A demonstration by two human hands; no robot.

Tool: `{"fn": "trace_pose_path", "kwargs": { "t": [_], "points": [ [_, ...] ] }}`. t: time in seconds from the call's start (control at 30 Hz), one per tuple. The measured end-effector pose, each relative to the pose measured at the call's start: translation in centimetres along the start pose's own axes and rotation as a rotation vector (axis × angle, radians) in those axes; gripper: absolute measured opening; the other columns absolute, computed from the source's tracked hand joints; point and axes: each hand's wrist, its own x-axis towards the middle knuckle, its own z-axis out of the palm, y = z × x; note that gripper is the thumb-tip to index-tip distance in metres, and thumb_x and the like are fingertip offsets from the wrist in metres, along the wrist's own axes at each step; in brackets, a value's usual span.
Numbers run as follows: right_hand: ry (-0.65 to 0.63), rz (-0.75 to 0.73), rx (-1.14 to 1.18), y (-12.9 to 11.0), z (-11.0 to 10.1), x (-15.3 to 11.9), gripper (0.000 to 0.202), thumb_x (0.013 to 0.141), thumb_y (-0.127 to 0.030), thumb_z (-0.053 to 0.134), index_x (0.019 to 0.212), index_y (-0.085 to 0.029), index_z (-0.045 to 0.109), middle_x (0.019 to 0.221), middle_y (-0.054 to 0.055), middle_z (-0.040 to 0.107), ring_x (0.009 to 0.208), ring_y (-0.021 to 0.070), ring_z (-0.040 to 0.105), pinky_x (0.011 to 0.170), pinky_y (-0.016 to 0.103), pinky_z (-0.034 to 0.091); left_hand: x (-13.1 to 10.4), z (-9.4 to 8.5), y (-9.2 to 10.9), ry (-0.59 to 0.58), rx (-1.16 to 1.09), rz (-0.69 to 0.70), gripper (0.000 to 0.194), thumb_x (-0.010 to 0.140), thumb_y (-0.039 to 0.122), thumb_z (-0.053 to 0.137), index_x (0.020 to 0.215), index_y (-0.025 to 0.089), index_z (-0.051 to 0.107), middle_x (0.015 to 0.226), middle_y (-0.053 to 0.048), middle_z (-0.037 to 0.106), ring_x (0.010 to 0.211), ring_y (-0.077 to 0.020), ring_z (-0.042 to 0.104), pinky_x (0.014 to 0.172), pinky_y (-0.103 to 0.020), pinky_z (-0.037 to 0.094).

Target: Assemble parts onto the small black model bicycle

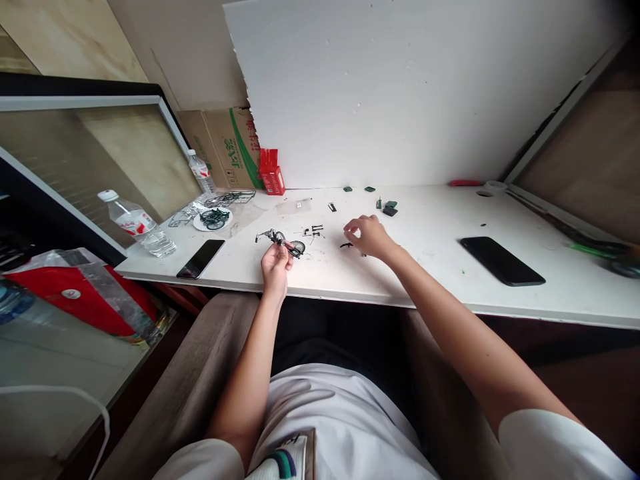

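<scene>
My left hand (275, 265) pinches a miniature bicycle (281, 239) with black wheels and silvery parts, just above the front of the white table. My right hand (369, 236) hovers further right, thumb and forefinger curved into a ring with their tips together; whatever may be between them is too small to make out. Below its fingertips lies a small black curved part (346, 245). Several tiny dark parts (315, 231) are spread on the table between the two hands.
A white plate (227, 223) holds dark green pieces. Two phones (201, 259) (501, 260) lie left and right. Plastic bottles (137, 223) (200, 172), a red box (271, 177) and a carton (220, 148) stand at left. Dark green pieces (391, 208) lie toward the back.
</scene>
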Motion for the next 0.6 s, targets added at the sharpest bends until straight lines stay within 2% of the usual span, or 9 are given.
{"fn": "trace_pose_path", "kwargs": {
  "t": [0.07, 0.23, 0.33, 0.43, 0.6],
  "points": [
    [-0.040, -0.012, 0.021, -1.8, 1.2, 0.4, 0.030, 0.103, -0.025, 0.058, 0.124, -0.019, 0.079, 0.122, 0.016, 0.075, 0.116, 0.0355, 0.060, 0.095, 0.045, 0.051, 0.0, 0.0, 0.0, 0.006, -0.003, 0.010, 0.041, 0.084, 0.052, 0.088, 0.095, 0.016, 0.072, 0.095, -0.006, 0.068, 0.058, -0.0039, 0.046, 0.050, -0.020, 0.034],
    [-0.127, -0.250, 0.056, -5.9, 4.4, 0.5, 0.048, 0.101, -0.011, 0.052, 0.146, -0.020, 0.068, 0.150, 0.016, 0.064, 0.136, 0.0375, 0.052, 0.106, 0.052, 0.049, -0.1, 0.0, 0.1, 0.012, -0.004, 0.010, 0.042, 0.085, 0.053, 0.088, 0.096, 0.016, 0.071, 0.097, -0.006, 0.068, 0.058, -0.0037, 0.046, 0.050, -0.020, 0.034],
    [-0.150, -0.375, 0.101, -7.1, 5.9, 0.4, 0.047, 0.105, -0.013, 0.049, 0.148, -0.023, 0.066, 0.158, 0.013, 0.059, 0.147, 0.0364, 0.044, 0.114, 0.053, 0.045, -0.1, 0.0, 0.2, 0.012, 0.002, -0.001, 0.042, 0.085, 0.053, 0.087, 0.096, 0.016, 0.070, 0.097, -0.006, 0.068, 0.058, -0.0042, 0.046, 0.050, -0.021, 0.034],
    [-0.149, -0.441, 0.122, -7.6, 6.3, -0.1, 0.038, 0.109, -0.020, 0.047, 0.137, -0.023, 0.072, 0.151, 0.010, 0.066, 0.149, 0.0341, 0.042, 0.117, 0.050, 0.042, -0.2, 0.1, 0.3, 0.013, 0.007, -0.009, 0.042, 0.086, 0.053, 0.086, 0.096, 0.016, 0.069, 0.098, -0.006, 0.068, 0.059, -0.0045, 0.046, 0.050, -0.021, 0.034],
    [-0.094, -0.394, 0.082, -8.0, 5.5, -0.9, 0.028, 0.108, -0.023, 0.051, 0.120, -0.016, 0.076, 0.128, 0.015, 0.074, 0.135, 0.0339, 0.051, 0.112, 0.045, 0.043, -0.2, 0.2, 0.4, 0.004, 0.002, -0.020, 0.046, 0.082, 0.057, 0.089, 0.092, 0.016, 0.069, 0.091, -0.004, 0.065, 0.059, -0.0046, 0.044, 0.050, -0.021, 0.033]
  ]
}}
